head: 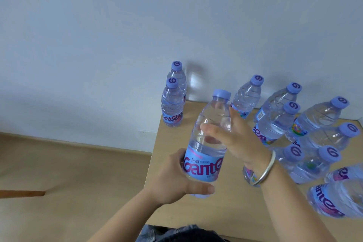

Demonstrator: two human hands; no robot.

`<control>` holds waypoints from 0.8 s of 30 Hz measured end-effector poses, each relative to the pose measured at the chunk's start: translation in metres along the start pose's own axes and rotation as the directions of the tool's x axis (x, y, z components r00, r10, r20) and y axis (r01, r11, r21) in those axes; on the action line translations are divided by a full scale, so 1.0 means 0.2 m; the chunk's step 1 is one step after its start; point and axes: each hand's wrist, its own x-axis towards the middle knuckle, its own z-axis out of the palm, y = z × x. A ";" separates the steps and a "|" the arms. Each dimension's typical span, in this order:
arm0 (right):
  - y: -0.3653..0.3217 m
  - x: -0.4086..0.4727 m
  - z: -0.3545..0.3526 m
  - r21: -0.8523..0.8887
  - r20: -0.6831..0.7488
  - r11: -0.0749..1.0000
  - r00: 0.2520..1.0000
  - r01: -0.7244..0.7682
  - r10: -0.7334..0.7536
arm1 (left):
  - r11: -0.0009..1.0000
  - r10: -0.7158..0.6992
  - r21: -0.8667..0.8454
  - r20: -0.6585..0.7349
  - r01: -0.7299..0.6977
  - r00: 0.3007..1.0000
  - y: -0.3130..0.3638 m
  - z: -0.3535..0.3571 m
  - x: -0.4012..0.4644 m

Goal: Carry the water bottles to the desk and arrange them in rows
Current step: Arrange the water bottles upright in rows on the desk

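Denim shows at the bottom edge, then my two forearms reaching over the counter (225, 208). My left hand (172, 179) is wrapped around the base of the held bottle (208, 143), thumb across the front; my right hand (233, 135), bracelet (263, 171) on the wrist, lies half-open against its upper body, fingers curled behind. The bottle is upright, above the counter's near left corner. I judge the task well underway: beyond and to the right a cluster of bottles (275, 122) already stands, loosely ordered, and a pair of bottles (172, 102) stands at the far left corner by the wall (117, 25). Straightening into rows remains.
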 end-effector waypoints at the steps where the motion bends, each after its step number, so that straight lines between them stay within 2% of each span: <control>1: 0.03 0.00 0.01 -0.004 -0.012 1.000 1.000 -0.007 0.007 | 0.999 -0.015 0.044 -0.047 0.017 0.999 -0.02 0.00 0.00; 3: 0.08 0.01 0.05 0.010 -0.022 1.000 1.000 -0.018 0.018 | 0.997 -0.032 0.073 -0.071 0.037 0.997 -0.07 -0.02 0.00; 5: 0.13 0.02 0.08 0.035 -0.024 0.999 0.999 -0.021 0.022 | 0.995 -0.048 0.085 -0.038 0.051 0.998 -0.12 -0.06 0.01; 9: 0.22 0.08 0.16 -0.016 -0.021 0.999 0.999 -0.032 0.031 | 0.993 -0.115 0.011 0.019 0.115 0.993 -0.22 -0.16 0.04; 11: 0.25 0.11 0.20 -0.077 -0.028 0.996 0.999 -0.038 0.036 | 0.992 -0.120 0.036 -0.038 0.122 0.992 -0.28 -0.20 0.08; 16: 0.28 0.19 0.30 -0.185 -0.066 0.982 0.998 -0.023 0.011 | 0.983 -0.035 0.172 -0.192 0.069 0.981 -0.41 -0.28 0.17; 24: 0.30 0.31 0.39 -0.276 -0.134 0.961 0.990 0.009 -0.048 | 0.965 0.064 0.261 -0.274 0.010 0.959 -0.46 -0.41 0.29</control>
